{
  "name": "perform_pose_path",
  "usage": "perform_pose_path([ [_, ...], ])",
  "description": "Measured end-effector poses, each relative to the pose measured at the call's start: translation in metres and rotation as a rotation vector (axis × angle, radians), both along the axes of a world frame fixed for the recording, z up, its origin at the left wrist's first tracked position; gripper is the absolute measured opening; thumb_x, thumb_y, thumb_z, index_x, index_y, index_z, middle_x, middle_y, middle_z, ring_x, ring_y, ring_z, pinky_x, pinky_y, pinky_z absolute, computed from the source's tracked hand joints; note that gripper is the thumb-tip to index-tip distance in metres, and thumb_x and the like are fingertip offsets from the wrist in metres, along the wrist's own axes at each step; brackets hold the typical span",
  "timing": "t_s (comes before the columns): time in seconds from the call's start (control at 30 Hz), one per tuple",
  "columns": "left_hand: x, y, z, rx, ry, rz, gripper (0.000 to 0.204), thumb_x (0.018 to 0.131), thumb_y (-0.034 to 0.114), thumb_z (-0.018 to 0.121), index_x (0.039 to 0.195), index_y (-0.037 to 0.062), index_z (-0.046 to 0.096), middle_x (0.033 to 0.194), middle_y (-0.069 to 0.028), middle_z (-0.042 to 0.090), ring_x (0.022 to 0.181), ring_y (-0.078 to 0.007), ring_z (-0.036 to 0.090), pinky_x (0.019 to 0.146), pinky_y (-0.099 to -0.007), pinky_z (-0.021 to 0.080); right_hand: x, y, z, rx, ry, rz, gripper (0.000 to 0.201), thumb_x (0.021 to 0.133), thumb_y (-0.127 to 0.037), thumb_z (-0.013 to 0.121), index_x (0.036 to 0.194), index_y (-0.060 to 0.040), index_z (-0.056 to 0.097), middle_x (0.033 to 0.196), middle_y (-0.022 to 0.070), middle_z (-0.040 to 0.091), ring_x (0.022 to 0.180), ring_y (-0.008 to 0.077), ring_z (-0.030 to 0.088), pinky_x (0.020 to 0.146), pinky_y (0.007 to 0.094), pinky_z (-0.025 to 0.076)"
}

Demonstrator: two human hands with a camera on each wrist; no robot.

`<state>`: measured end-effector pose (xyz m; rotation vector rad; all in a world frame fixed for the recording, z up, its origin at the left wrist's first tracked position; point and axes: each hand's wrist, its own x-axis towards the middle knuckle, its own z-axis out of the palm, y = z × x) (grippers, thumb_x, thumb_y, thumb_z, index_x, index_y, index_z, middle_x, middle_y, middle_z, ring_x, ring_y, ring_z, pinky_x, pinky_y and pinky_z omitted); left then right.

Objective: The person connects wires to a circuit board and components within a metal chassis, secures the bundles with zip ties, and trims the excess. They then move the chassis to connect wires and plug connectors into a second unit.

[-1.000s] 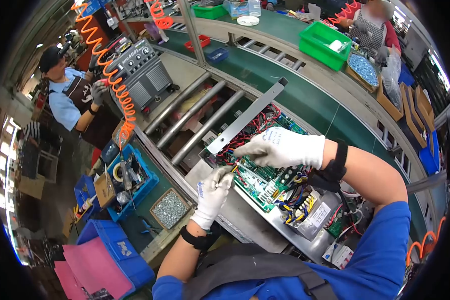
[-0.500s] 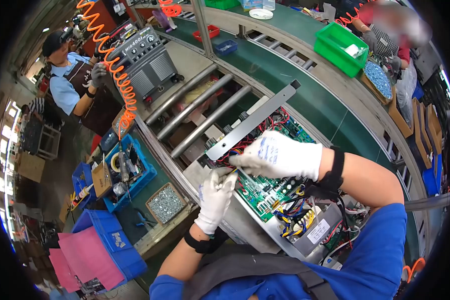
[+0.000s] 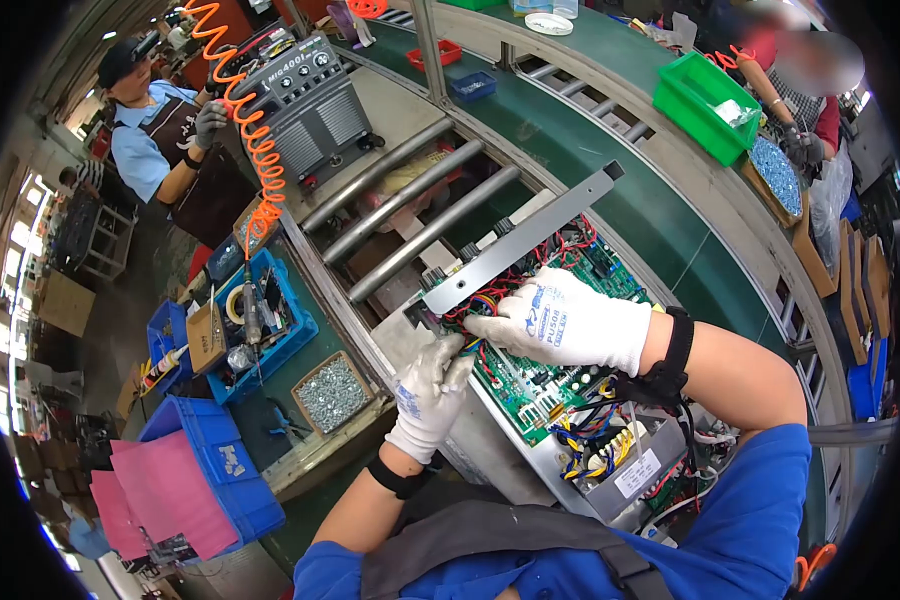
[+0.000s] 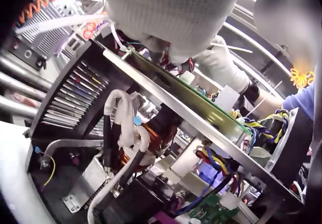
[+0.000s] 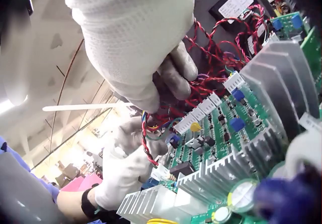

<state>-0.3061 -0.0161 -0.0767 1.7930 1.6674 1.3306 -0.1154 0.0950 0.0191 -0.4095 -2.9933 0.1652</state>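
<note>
Both white-gloved hands meet at the near left corner of an opened electronic unit with a green circuit board (image 3: 515,385). My left hand (image 3: 428,390) has its fingers curled at a bundle of coloured wires (image 5: 146,133). Across from it my right hand (image 3: 560,325) bends over the same bundle, thumb and fingers drawn together. A thin white strip like a cable tie (image 5: 85,106) runs out from the right fingertips in the right wrist view. Fingers partly hide where strip and wires meet. Above the hands, a grey metal bar (image 3: 530,235) spans the unit.
Metal rollers (image 3: 420,215) lie beyond the unit, with a grey MIG400 machine (image 3: 310,110) behind them. On the left are a box of screws (image 3: 333,392), a blue tool tray (image 3: 270,325) and a blue bin (image 3: 210,460). A coiled orange hose (image 3: 260,150) hangs there; another person (image 3: 160,140) stands beside it.
The right hand has turned so its printed back faces up more, and its fingers have come closer to the left hand. The head view has shifted slightly.
</note>
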Motion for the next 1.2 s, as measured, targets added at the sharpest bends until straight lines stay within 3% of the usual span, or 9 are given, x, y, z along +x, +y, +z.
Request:
perform_pose_path([
  [0.07,-0.008,0.006,0.001,0.166,0.08,-0.137,0.027,0.081,0.004,0.074,0.104,-0.0022,0.062,0.092,-0.0153,0.068,0.075,-0.018,0.068,0.064,-0.0285,0.054,-0.002,0.0,0.0,-0.01,-0.03,-0.027,0.024,0.09,-0.021,0.051,0.113,-0.0134,0.057,0.068,0.002,0.056,0.063,0.0225,0.061,0.054,0.0366,0.042],
  [0.43,0.008,0.004,0.024,0.029,0.092,-0.072,0.011,0.084,0.009,0.071,0.088,0.0022,0.064,0.07,-0.009,0.065,0.059,-0.0144,0.063,0.055,-0.0276,0.049,-0.003,0.001,-0.006,-0.083,0.148,0.003,0.033,0.082,-0.022,0.067,0.112,-0.0093,0.061,0.064,0.0054,0.057,0.057,0.0248,0.06,0.051,0.0356,0.047],
  [0.53,0.013,0.009,0.029,-0.062,-0.035,-0.012,0.011,0.084,0.006,0.07,0.092,0.0023,0.063,0.073,-0.0081,0.066,0.061,-0.0129,0.062,0.054,-0.0268,0.048,-0.002,0.002,-0.007,-0.147,0.146,-0.022,0.03,0.082,-0.017,0.066,0.11,-0.0088,0.06,0.069,0.0068,0.06,0.061,0.0267,0.062,0.053,0.0368,0.049],
  [0.6,0.013,0.013,0.027,-0.324,-0.547,-0.116,0.023,0.085,0.004,0.068,0.105,0.0017,0.058,0.081,-0.0095,0.068,0.067,-0.0116,0.061,0.054,-0.0246,0.048,0.0,0.002,-0.011,-0.197,0.133,-0.052,0.027,0.083,-0.014,0.066,0.109,-0.0085,0.06,0.074,0.0082,0.063,0.064,0.0282,0.064,0.056,0.0381,0.051],
  [0.63,0.01,0.014,0.019,-0.308,-0.599,-0.187,0.035,0.086,0.004,0.066,0.117,-0.0003,0.05,0.083,-0.0076,0.066,0.069,-0.0089,0.058,0.055,-0.0219,0.045,0.003,0.002,-0.015,-0.253,0.23,-0.037,0.03,0.083,-0.014,0.066,0.113,-0.0086,0.061,0.078,0.0088,0.065,0.067,0.0289,0.065,0.059,0.0372,0.052],
  [0.73,0.0,0.004,0.031,-0.4,-0.753,-0.152,0.037,0.087,0.008,0.064,0.12,-0.0023,0.049,0.079,-0.0018,0.059,0.066,-0.0053,0.05,0.059,-0.0197,0.041,0.011,0.003,-0.005,-0.371,0.319,-0.042,0.038,0.085,-0.016,0.067,0.122,-0.0091,0.061,0.09,0.0102,0.069,0.075,0.0305,0.066,0.068,0.0355,0.054],
  [1.0,-0.005,0.022,0.018,-0.387,-0.53,-0.261,0.036,0.09,0.005,0.059,0.125,0.0002,0.058,0.079,-0.0005,0.058,0.068,-0.0042,0.048,0.06,-0.0189,0.039,0.007,-0.01,0.012,-0.436,0.236,0.015,0.025,0.085,-0.017,0.065,0.109,-0.0124,0.065,0.086,0.009,0.066,0.08,0.0286,0.066,0.068,0.0374,0.052],
  [1.13,-0.016,0.027,0.045,-0.687,-0.526,-0.345,0.032,0.091,0.006,0.058,0.123,-0.0004,0.057,0.097,-0.0071,0.068,0.084,-0.0112,0.061,0.071,-0.0242,0.048,0.003,-0.016,0.015,-0.574,0.246,-0.082,0.018,0.091,-0.023,0.061,0.105,-0.0129,0.067,0.082,0.0074,0.065,0.075,0.0268,0.064,0.068,0.0352,0.051],
  [1.2,-0.016,0.023,0.041,-0.645,-0.393,-0.351,0.038,0.089,0.012,0.062,0.124,-0.0005,0.054,0.099,-0.013,0.07,0.086,-0.0181,0.067,0.07,-0.0295,0.052,0.004,-0.017,0.022,-0.825,0.216,-0.189,0.019,0.093,-0.023,0.058,0.103,-0.0097,0.066,0.079,0.0069,0.063,0.069,0.0242,0.06,0.066,0.0327,0.048],
])
